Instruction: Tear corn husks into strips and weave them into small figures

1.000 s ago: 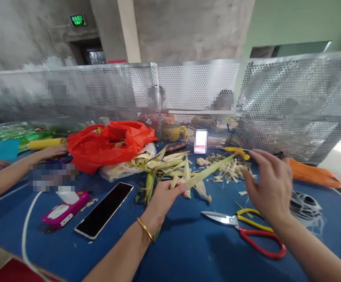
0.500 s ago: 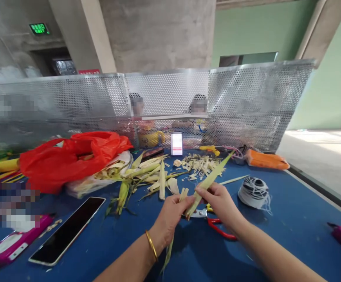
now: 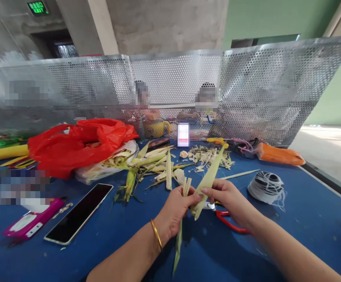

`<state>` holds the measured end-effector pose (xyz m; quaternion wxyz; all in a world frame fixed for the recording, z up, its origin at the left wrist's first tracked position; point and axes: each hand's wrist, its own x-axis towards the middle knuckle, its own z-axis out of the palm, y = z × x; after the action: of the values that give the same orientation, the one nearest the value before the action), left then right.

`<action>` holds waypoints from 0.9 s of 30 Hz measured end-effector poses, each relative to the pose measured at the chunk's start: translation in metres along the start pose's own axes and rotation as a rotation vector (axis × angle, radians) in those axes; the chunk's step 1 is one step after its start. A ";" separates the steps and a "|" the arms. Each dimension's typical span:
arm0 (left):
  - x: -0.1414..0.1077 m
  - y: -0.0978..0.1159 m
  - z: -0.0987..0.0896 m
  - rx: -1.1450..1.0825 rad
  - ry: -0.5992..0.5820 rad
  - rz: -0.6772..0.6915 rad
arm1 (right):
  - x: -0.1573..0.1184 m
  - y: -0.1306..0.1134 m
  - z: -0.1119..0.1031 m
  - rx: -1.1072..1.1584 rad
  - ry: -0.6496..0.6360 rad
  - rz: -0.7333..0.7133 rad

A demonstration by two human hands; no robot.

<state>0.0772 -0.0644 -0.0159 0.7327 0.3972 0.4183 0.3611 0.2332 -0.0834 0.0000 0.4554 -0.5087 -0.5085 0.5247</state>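
Observation:
Between finger and thumb, my left hand (image 3: 177, 205) grips a small bundle of pale corn husk strips (image 3: 187, 185), one long end hanging below the palm. A wide, pointed corn husk leaf (image 3: 212, 172) is pinched in my right hand (image 3: 224, 196), its lower end reaching my left thumb. Both hands are closed and close together above the blue table. Partly hidden behind my right hand lie red-handled scissors (image 3: 230, 223) with a metal pivot. A ball of white string (image 3: 266, 188) sits to the right.
Loose corn husks (image 3: 149, 164) and a heap of husk scraps (image 3: 210, 156) lie ahead. At left are a red plastic bag (image 3: 82, 145), a phone (image 3: 79, 213) and a magenta tool (image 3: 35, 221). A perforated metal screen (image 3: 176, 74) borders the back, with people behind it; an orange packet (image 3: 280, 154) lies right.
The camera view has shifted, so the table's things appear farther right and slightly higher. The wide husk leaf now stands steeper, its broad face turned more toward me. Both hands keep their hold.

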 end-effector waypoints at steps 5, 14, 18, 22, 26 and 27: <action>0.001 -0.001 0.001 -0.024 0.064 0.075 | 0.000 0.003 0.001 0.150 -0.020 0.020; 0.000 0.002 0.001 -0.002 0.059 0.033 | -0.001 0.000 0.003 0.195 0.046 0.040; -0.001 0.003 0.000 0.040 0.044 0.035 | -0.001 0.002 0.004 0.200 0.028 0.074; 0.000 -0.001 0.000 0.101 0.044 0.070 | 0.001 0.005 0.004 0.149 0.008 0.085; 0.003 0.001 -0.001 0.134 -0.075 0.116 | 0.003 0.006 0.004 0.107 -0.004 0.065; 0.005 0.005 -0.003 0.137 -0.086 0.123 | 0.003 0.007 0.003 0.103 0.002 0.060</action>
<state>0.0754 -0.0576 -0.0144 0.6976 0.4862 0.3850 0.3588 0.2306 -0.0810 -0.0074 0.4653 -0.5001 -0.4650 0.5631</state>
